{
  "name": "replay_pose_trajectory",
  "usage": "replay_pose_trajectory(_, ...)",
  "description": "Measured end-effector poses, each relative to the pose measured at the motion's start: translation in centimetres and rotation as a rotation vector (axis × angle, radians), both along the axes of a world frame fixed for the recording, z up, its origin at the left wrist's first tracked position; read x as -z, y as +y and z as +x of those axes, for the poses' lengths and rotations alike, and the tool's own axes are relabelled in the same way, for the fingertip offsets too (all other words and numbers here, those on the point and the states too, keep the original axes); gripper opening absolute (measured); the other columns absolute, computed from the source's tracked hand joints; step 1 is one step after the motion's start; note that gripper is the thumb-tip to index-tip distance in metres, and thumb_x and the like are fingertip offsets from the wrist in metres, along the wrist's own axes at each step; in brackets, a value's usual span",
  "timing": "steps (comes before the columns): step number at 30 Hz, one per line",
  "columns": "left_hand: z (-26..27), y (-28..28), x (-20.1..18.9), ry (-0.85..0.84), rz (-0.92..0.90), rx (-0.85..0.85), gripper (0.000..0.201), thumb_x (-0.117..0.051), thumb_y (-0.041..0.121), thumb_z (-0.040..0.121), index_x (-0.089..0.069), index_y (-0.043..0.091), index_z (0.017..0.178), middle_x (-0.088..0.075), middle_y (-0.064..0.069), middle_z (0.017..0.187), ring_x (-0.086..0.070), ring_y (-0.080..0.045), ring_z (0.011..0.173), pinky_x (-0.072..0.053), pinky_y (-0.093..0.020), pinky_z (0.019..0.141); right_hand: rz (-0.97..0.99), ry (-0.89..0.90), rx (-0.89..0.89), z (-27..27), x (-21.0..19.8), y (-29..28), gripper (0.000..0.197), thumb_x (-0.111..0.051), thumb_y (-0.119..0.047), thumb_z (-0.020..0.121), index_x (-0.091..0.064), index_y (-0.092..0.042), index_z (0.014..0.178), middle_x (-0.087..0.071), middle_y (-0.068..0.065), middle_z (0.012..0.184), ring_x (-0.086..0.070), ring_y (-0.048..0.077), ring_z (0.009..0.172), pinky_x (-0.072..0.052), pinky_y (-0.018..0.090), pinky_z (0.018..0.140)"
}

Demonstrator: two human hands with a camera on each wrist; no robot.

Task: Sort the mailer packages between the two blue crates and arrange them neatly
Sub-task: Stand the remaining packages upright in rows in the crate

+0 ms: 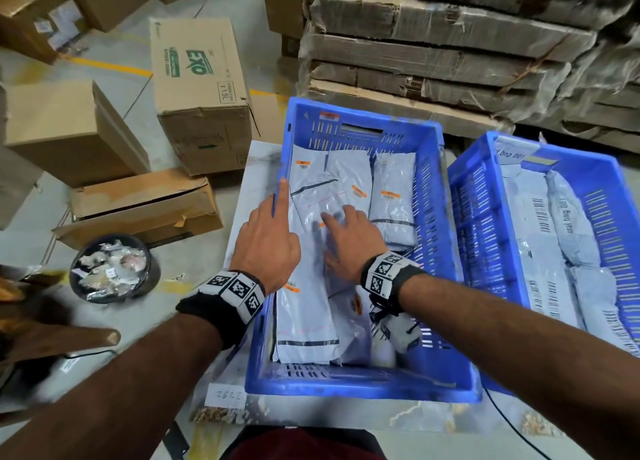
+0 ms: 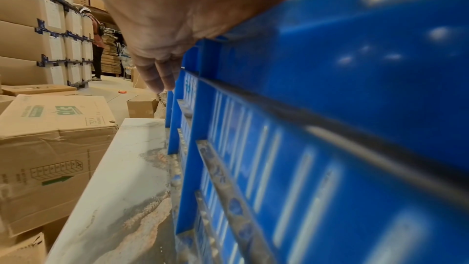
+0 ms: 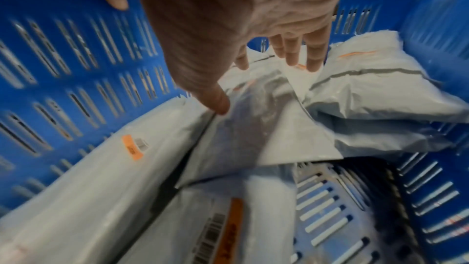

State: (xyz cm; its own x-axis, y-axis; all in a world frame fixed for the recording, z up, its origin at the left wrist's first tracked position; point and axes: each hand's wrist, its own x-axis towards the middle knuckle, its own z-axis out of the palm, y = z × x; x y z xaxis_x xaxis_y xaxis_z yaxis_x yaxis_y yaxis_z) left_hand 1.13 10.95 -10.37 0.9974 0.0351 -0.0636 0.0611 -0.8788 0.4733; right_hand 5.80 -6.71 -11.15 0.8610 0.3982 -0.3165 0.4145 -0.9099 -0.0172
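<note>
Two blue crates stand side by side on a pale tabletop. The left crate holds several grey mailers with orange labels; the right crate holds grey mailers with printed barcodes. My right hand lies flat with fingers spread on a mailer in the middle of the left crate, also seen in the right wrist view under the right hand. My left hand rests on that crate's left rim, index finger straight along it. In the left wrist view, the left hand sits beside the crate's outer wall.
Cardboard boxes crowd the floor to the left, beside a black bin of scraps. Wrapped bundles of flat cardboard rise behind the crates. Part of the left crate's slotted floor is bare. A person stands far off by stacked boxes.
</note>
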Motion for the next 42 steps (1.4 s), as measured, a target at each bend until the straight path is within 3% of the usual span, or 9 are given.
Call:
replay_pose_trajectory(4,-0.1,-0.1,-0.1,0.003,-0.012,-0.011,0.087,-0.047,0.018,0.09,0.002,0.018,0.162,-0.045,-0.013,0.142,-0.05,-0.033,0.11,-0.046,-0.045,0.093,-0.166,0.082,0.126,0.0,2.9,0.1,0.099,-0.067,-0.048,0.078,-0.008,-0.025,0.154,-0.004,0.026,0.155,-0.03,0.044,0.135,-0.04,0.051,0.103)
replay_pose_trajectory(10,-0.2,-0.1,-0.1,0.002,-0.016,-0.016,0.085,-0.045,0.017,0.089,-0.001,0.018,0.162,-0.048,-0.013,0.135,-0.051,-0.033,0.105,-0.047,-0.045,0.089,-0.196,0.032,0.15,0.0,4.2,1.7,0.113,-0.061,-0.068,0.074,0.0,-0.019,0.156,-0.006,0.031,0.154,-0.035,0.044,0.129,-0.043,0.049,0.098)
replay_pose_trajectory(15,-0.3,-0.1,-0.3,0.002,-0.03,-0.015,0.085,-0.044,0.018,0.089,0.0,0.018,0.162,-0.049,-0.014,0.133,-0.051,-0.032,0.104,-0.047,-0.046,0.088,-0.161,0.058,0.142,0.3,3.5,1.6,0.092,-0.062,-0.039,0.084,-0.006,-0.021,0.155,-0.022,0.022,0.147,-0.04,0.037,0.121,-0.048,0.042,0.089)
replay_pose_trajectory(20,-0.4,0.0,-0.6,0.008,-0.05,-0.015,0.086,-0.047,0.017,0.091,0.002,0.018,0.162,-0.047,-0.015,0.135,-0.051,-0.033,0.107,-0.047,-0.046,0.089,-0.028,0.077,0.195,-0.7,0.2,-0.3,0.081,-0.047,-0.051,0.089,-0.012,-0.023,0.156,-0.028,0.017,0.137,-0.037,0.036,0.122,-0.044,0.045,0.097)
replay_pose_trajectory(28,-0.4,0.0,-0.7,0.017,-0.075,-0.003,0.085,-0.045,0.017,0.091,0.003,0.016,0.162,-0.046,-0.017,0.136,-0.049,-0.036,0.109,-0.043,-0.047,0.093,-0.129,0.167,0.32,-5.1,-5.1,-6.2,0.083,-0.044,-0.058,0.09,-0.01,-0.021,0.156,-0.026,0.02,0.138,-0.031,0.039,0.127,-0.036,0.048,0.105)
replay_pose_trajectory(35,-0.3,0.0,-0.7,0.02,-0.083,-0.005,0.083,-0.045,0.018,0.094,0.003,0.016,0.162,-0.042,-0.018,0.145,-0.048,-0.037,0.117,-0.042,-0.048,0.098,-0.287,0.354,0.41,-7.8,-2.0,-7.9,0.082,-0.047,-0.056,0.092,-0.012,-0.018,0.156,-0.017,0.019,0.151,-0.027,0.041,0.137,-0.031,0.048,0.11)
replay_pose_trajectory(38,-0.3,0.0,-0.6,0.012,-0.078,0.001,0.083,-0.045,0.018,0.094,0.004,0.016,0.162,-0.042,-0.017,0.146,-0.048,-0.036,0.117,-0.043,-0.048,0.099,-0.4,0.485,0.332,-7.2,-1.3,-7.6,0.073,-0.04,-0.072,0.088,-0.038,-0.031,0.148,-0.027,0.017,0.148,-0.028,0.041,0.136,-0.027,0.047,0.113)
replay_pose_trajectory(40,-0.3,0.0,-0.6,0.013,-0.073,0.001,0.084,-0.045,0.018,0.094,0.004,0.017,0.162,-0.041,-0.017,0.146,-0.048,-0.035,0.117,-0.043,-0.047,0.098,-0.423,0.515,0.288,-6.6,-1.3,-7.1,0.071,-0.039,-0.073,0.085,-0.049,-0.027,0.139,-0.034,0.016,0.145,-0.033,0.041,0.131,-0.032,0.048,0.113)
replay_pose_trajectory(42,-0.3,0.0,-0.6,0.011,-0.069,0.002,0.084,-0.045,0.017,0.094,0.004,0.016,0.162,-0.041,-0.017,0.147,-0.048,-0.036,0.117,-0.042,-0.047,0.098,-0.338,0.413,0.251,-6.0,-1.2,-6.5,0.066,-0.049,-0.063,0.088,-0.047,-0.017,0.135,-0.038,0.016,0.137,-0.045,0.04,0.124,-0.043,0.046,0.103)
